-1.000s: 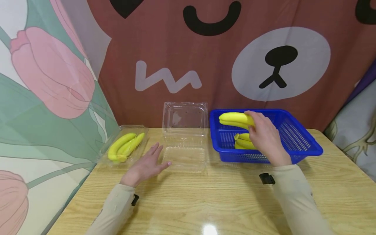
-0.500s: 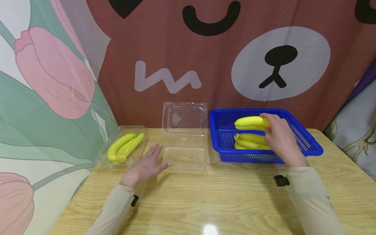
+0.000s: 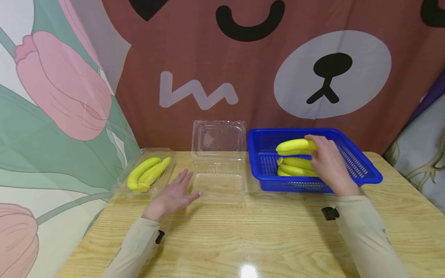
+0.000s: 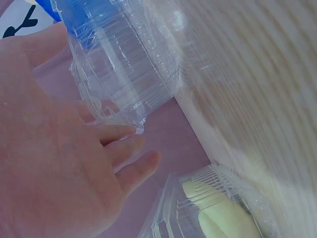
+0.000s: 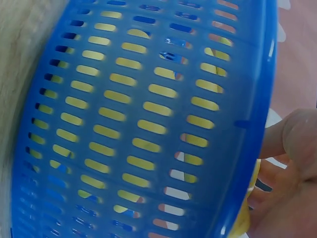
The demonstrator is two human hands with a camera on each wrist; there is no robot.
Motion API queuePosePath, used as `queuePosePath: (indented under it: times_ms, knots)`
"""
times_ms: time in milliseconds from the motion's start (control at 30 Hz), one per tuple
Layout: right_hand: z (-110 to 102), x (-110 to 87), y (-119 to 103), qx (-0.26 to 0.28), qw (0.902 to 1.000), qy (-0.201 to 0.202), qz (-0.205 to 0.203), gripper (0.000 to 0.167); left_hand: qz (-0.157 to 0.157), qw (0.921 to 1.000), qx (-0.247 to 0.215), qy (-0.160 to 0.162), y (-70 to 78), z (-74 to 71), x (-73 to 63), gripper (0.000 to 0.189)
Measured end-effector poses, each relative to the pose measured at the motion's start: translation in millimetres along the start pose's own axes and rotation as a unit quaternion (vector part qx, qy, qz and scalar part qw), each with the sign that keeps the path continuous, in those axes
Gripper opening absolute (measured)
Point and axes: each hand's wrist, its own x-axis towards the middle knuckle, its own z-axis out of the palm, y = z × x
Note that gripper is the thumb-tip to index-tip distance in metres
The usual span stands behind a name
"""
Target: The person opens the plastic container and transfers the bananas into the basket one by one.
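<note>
My right hand (image 3: 330,164) grips a bunch of yellow bananas (image 3: 293,146) over the blue plastic basket (image 3: 254,162). Beneath it, more bananas (image 3: 295,170) lie inside the basket; the right wrist view shows yellow through the slotted wall (image 5: 148,104). My left hand (image 3: 170,199) is spread with nothing in it, beside a clear hinged plastic container (image 3: 219,189) whose lid (image 3: 219,141) stands up at the back. In the left wrist view its fingertips are right at the edge of that clear container (image 4: 119,64).
Farther left, another clear container (image 3: 119,185) holds a bunch of bananas (image 3: 149,173). All of it stands on a wooden table (image 3: 222,235). Close behind the table's far edge hangs a brown curtain (image 3: 194,50) with a printed bear, and a flowered cloth (image 3: 69,96) borders the left side.
My right hand has shifted right and slightly lower over the basket with the bunch of bananas, then a touch back left. My left hand has stayed in place.
</note>
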Motion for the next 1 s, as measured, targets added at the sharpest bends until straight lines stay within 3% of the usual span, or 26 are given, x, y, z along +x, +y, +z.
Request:
queuePosePath:
  times_ms: [400,1000]
  knots:
    - [7.9,1.5,4.7,0.004,0.9994,0.025,-0.024,0.049,-0.001,1.0,0.001,0.0,0.8,0.3,0.6,0.087]
    - [10.9,0.8,0.2,-0.01,0.9996,0.019,-0.02,0.048,-0.008,1.0,-0.005,0.002,1.4,-0.1,-0.2,0.088]
